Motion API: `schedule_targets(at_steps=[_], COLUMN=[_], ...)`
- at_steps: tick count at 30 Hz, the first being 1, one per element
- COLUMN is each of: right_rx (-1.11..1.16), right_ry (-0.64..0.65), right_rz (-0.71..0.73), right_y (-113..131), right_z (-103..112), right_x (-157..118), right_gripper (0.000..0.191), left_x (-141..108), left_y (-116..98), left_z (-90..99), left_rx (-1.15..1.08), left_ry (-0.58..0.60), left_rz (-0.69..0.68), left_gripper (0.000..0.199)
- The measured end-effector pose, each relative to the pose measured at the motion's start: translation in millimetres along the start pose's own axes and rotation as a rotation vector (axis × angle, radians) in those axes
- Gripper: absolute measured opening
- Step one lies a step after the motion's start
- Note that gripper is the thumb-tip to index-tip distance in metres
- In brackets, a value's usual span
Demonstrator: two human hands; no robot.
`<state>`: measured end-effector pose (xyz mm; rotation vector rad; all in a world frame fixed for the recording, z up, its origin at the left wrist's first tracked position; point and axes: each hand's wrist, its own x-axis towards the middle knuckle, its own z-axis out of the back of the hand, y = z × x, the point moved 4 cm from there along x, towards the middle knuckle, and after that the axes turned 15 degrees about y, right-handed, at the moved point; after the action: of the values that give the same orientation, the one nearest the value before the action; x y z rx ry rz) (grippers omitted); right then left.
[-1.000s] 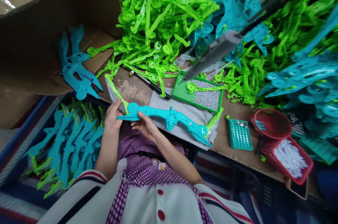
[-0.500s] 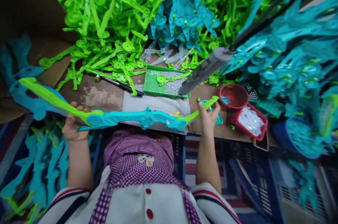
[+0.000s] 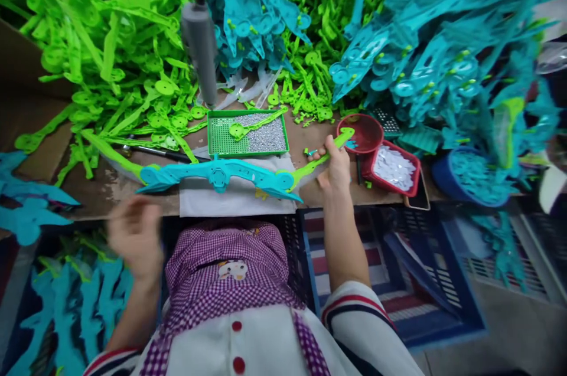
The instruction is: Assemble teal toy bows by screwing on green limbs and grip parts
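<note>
A toy bow (image 3: 239,174) with a blue middle and two lime-green limbs lies level across my front, above a white cloth (image 3: 195,203). My right hand (image 3: 335,166) is closed around its right green limb. Below the bow's left end, apart from it, my left hand (image 3: 136,234) is smeared by motion, so its fingers cannot be made out. Just behind the bow sits a green tray (image 3: 224,139) of small metal pieces, with a loose green limb (image 3: 254,127) lying across it. A grey hanging screwdriver (image 3: 200,48) points down behind the tray's left end.
Heaps of green limbs (image 3: 106,39) and blue bow parts (image 3: 425,51) crowd the back of the table. At right stand a red bowl (image 3: 361,135), a red basket (image 3: 410,181) of white pieces and a blue tub (image 3: 447,178). Bows fill a crate (image 3: 66,299) at lower left.
My left hand has let go of the bow's left end and moved down and away from it. My right hand still holds the right limb. The hanging screwdriver has swung left in view.
</note>
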<state>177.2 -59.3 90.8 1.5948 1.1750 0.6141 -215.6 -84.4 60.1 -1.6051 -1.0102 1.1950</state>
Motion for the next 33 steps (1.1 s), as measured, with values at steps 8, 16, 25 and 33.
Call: schedule_targets(at_steps=[8,16,25,33], right_rx=[-0.059,-0.092,-0.008,-0.022], right_ry=[0.011,-0.12,-0.372,-0.436], right_rz=[0.094,0.172,0.419,0.6], right_y=[12.1,19.3,8.5,-21.2], right_z=[-4.7,-5.0,-9.9,5.2], right_x=[-0.5,-3.8,-32.8,-32.6], right_gripper=[0.047,0.044,0.029,0.03], left_x=[42.7,41.9,56.6,-0.1], left_y=[52.6,35.2,50.6,3.0], left_z=[-200.0,-210.5,-207.5,-84.8], left_rx=[-0.468,-0.421,-0.325,0.693], left_ry=[0.422,0.332,0.355,0.362], left_rz=[0.251,0.147,0.079,-0.519], left_gripper=[0.047,0.046,0.044,0.015])
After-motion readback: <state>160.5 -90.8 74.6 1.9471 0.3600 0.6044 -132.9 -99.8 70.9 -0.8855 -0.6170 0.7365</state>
